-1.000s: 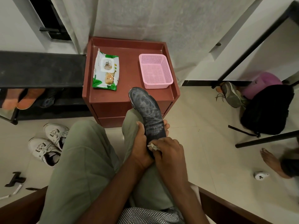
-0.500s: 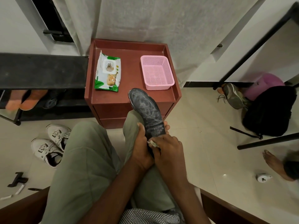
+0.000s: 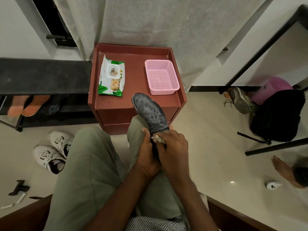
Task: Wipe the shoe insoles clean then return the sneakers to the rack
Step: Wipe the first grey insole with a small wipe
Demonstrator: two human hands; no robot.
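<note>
Our left hand (image 3: 147, 152) grips the heel end of the dark insole (image 3: 150, 112), propped on our right knee — toe pointing far, over the red cabinet (image 3: 138, 104). Our right hand (image 3: 173, 150) pinches a crumpled wipe (image 3: 158, 139) against it; the white sneakers (image 3: 53, 150) sit on the floor at near left.

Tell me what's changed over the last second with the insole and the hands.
Very little. The right hand with the wipe has crept slightly up the insole from its heel end. The left hand keeps the same grip on the insole, which still leans on the knee. The wipes pack, pink basket and white sneakers on the floor stayed put.
</note>
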